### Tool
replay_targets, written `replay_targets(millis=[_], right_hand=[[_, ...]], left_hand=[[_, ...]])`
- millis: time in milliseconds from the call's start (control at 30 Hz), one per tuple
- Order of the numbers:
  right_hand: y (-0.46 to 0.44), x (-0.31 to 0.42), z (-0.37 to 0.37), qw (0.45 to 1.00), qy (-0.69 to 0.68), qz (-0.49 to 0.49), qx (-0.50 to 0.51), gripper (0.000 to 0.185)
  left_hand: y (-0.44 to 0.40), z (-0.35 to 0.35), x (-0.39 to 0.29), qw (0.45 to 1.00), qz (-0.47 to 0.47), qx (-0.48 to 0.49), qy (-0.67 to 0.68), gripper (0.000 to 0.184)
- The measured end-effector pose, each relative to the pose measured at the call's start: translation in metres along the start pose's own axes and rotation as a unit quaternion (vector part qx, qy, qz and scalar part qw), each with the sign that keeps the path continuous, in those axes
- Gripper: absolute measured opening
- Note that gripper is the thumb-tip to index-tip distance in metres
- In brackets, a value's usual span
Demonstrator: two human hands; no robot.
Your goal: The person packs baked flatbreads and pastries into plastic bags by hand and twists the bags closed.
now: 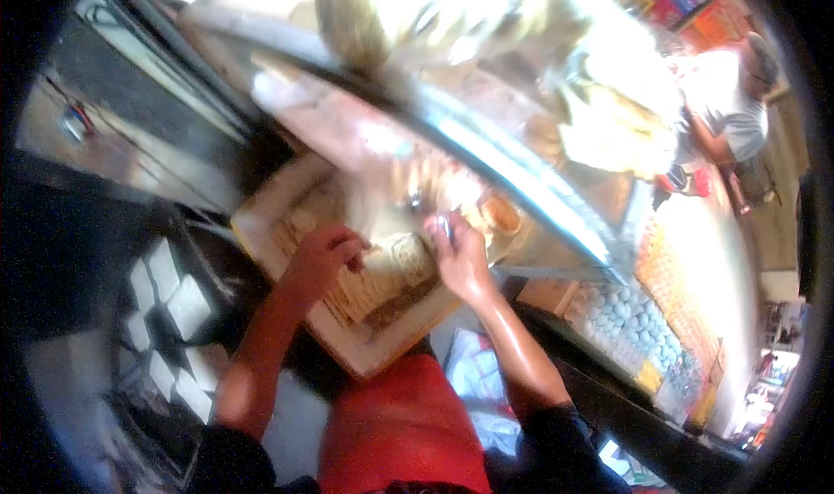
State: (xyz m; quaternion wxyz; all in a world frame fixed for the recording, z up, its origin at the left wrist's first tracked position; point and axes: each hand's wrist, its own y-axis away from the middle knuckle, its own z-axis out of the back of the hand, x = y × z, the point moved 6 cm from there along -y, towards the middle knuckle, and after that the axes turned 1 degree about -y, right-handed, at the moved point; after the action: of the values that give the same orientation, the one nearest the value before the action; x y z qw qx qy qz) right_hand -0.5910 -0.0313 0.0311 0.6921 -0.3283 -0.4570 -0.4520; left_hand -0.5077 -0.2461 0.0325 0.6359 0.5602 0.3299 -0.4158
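My left hand (pixel 330 264) is over a pale wooden tray (pixel 369 359), its fingers curled together. Whatever they may hold is hidden and blurred. To its right, my right hand (pixel 460 255) is closed around a small shiny object (pixel 446 225), of which only a bluish-silver bit shows. A rounded pale piece with dark specks (pixel 406 255) lies between the hands. Thin tan strips (pixel 356 298) rest in rows on the tray below it. Just beyond my right hand sits a small orange-brown bowl (pixel 501 215).
A slanted metal-framed glass case (pixel 521 181) stands beyond the tray. Bluish-white eggs (pixel 638 320) and brown eggs (pixel 669 277) are stacked at the right. A person in a white shirt (pixel 725 99) is at the far right. White squares (pixel 187 307) lie at the left.
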Motion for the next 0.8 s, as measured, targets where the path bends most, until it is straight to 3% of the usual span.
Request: replay_targets(millis=[100,200,300,333,367,400,433,500,533,567,633,700,767,800], right_hand=[[0.032,0.054,0.028,0.994,-0.082,-0.056,0.049,0.016],[0.057,0.098,0.05,0.974,-0.191,-0.103,0.069,0.012],[0.069,0.147,0.068,0.957,-0.271,-0.057,0.085,0.01],[0.072,0.171,0.074,0.952,-0.282,-0.055,0.106,0.01],[0.073,0.193,0.078,0.946,-0.292,-0.053,0.128,0.01],[0.071,0.215,0.085,0.949,-0.29,-0.008,0.125,0.01],[0.066,0.238,0.095,0.948,-0.29,0.053,0.119,0.009],[0.058,0.287,0.115,0.953,-0.275,0.072,0.102,0.008],[0.052,0.311,0.126,0.96,-0.227,0.14,0.08,0.009],[0.046,0.333,0.137,0.96,-0.178,0.207,0.057,0.01],[0.035,0.368,0.154,0.956,-0.09,0.278,0.035,0.012],[0.026,0.391,0.164,0.961,-0.064,0.267,0.024,0.017],[0.004,0.386,0.175,0.96,0.065,0.27,-0.027,0.018],[-0.004,0.383,0.177,0.946,0.156,0.28,-0.056,0.02]], left_hand=[[0.052,0.027,-0.084,0.994,-0.072,-0.08,-0.028,0.017],[0.079,0.048,-0.119,0.974,-0.105,-0.103,0.17,0.012],[0.116,0.048,-0.163,0.96,-0.105,-0.121,0.229,0.012],[0.128,0.047,-0.175,0.959,-0.115,-0.121,0.227,0.012],[0.142,0.05,-0.196,0.96,-0.201,-0.142,0.132,0.013],[0.156,0.05,-0.216,0.945,-0.282,-0.163,0.034,0.014],[0.161,0.05,-0.229,0.942,-0.29,-0.164,0.034,0.014],[0.171,0.04,-0.28,0.908,-0.398,-0.021,0.129,0.02],[0.179,0.035,-0.307,0.894,-0.422,0.031,0.149,0.023],[0.186,0.03,-0.334,0.907,-0.404,0.035,0.116,0.026],[0.187,0.023,-0.369,0.878,-0.469,0.051,0.074,0.025],[0.183,0.012,-0.396,0.872,-0.485,0.036,0.053,0.032],[0.146,-0.008,-0.398,0.889,-0.45,0.079,0.038,0.043],[0.124,-0.016,-0.39,0.928,-0.36,0.04,-0.085,0.054]])
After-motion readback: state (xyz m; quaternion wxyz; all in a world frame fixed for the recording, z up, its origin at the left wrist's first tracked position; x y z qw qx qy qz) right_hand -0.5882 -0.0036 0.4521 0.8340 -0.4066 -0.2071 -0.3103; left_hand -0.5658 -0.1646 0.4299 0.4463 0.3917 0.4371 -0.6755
